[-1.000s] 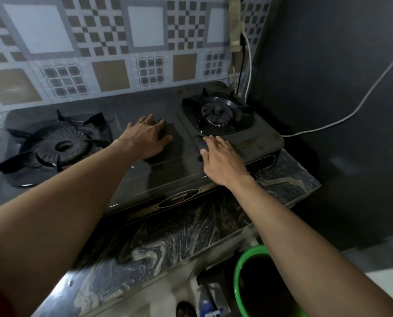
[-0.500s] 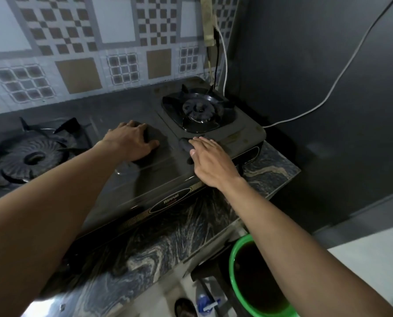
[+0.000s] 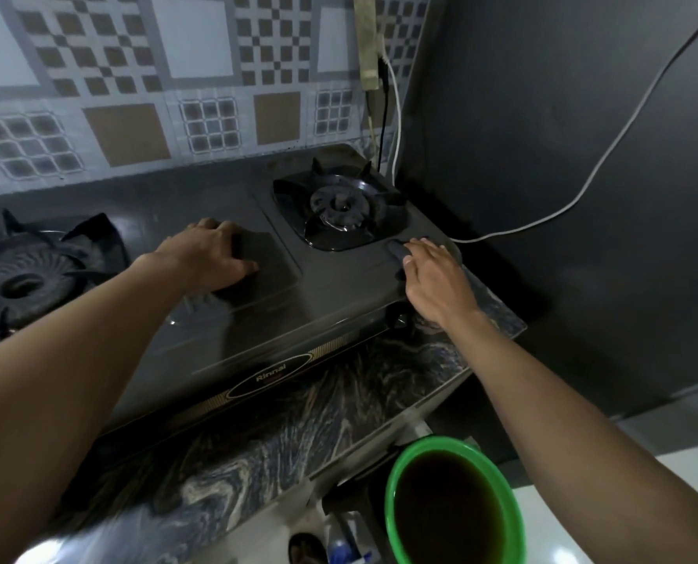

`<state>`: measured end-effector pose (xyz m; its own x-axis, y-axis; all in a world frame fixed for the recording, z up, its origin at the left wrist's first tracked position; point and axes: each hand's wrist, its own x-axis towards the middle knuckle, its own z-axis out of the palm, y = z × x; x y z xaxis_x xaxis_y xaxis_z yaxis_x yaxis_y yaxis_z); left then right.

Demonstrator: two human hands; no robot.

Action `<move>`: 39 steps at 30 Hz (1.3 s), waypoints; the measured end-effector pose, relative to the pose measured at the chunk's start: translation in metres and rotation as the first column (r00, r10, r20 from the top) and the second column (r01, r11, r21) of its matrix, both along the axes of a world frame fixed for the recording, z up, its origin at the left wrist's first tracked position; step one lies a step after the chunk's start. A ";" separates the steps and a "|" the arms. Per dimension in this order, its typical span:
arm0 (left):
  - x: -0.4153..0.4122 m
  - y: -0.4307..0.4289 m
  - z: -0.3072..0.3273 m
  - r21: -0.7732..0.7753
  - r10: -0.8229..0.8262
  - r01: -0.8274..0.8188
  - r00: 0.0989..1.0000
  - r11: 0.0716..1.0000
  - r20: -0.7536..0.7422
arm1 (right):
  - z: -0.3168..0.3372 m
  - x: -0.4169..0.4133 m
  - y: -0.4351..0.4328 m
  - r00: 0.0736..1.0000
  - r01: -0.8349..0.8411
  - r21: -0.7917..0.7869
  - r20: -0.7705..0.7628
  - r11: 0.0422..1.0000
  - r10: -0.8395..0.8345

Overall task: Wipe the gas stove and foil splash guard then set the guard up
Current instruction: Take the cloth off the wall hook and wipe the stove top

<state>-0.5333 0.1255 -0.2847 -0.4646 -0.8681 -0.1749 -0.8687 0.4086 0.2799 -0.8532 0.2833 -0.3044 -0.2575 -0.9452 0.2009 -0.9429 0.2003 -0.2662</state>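
The black two-burner gas stove (image 3: 331, 303) sits on a marbled counter. My left hand (image 3: 209, 258) lies flat on the stove top between the burners and holds nothing. At the stove's front right corner, just in front of the right burner (image 3: 339, 205), my right hand (image 3: 436, 278) presses a small dark cloth (image 3: 396, 251). Only the cloth's left end shows past my fingers. The left burner (image 3: 26, 278) is at the left edge of the view. A patterned panel (image 3: 200, 91) stands behind the stove. I cannot tell whether it is the foil guard.
A dark wall (image 3: 562, 128) rises right beside the stove, with a white cable (image 3: 607, 156) running across it. A socket strip (image 3: 366, 42) hangs in the corner. A green bucket (image 3: 392, 478) stands on the floor below the counter (image 3: 298, 433) edge.
My right hand has slid the dark cloth to the right, from in front of the right burner to the stove's right front corner. The left hand has stayed in place.
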 end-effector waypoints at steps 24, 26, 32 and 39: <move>-0.005 -0.018 0.008 -0.134 0.097 -0.086 0.992 0.987 0.076 | 0.005 -0.070 -0.055 0.960 0.151 0.039 0.231 0.988 -0.156; -0.008 -0.021 0.007 -0.112 0.098 -0.088 0.991 0.990 0.088 | 0.008 -0.077 -0.059 0.946 0.155 0.045 0.280 0.987 -0.162; -0.010 -0.023 0.003 -0.049 0.116 -0.110 0.978 0.993 0.170 | 0.007 -0.097 -0.082 0.913 0.052 0.111 0.398 0.992 -0.092; -0.002 -0.019 -0.004 -0.039 0.123 -0.118 0.975 0.992 0.184 | 0.010 -0.111 -0.140 0.784 -0.078 0.170 0.619 0.982 -0.045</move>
<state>-0.5357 0.1070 -0.2886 -0.3182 -0.9213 -0.2237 -0.9477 0.3032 0.0993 -0.9643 0.1433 -0.2948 -0.2519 -0.9534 -0.1658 -0.5910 0.2872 -0.7538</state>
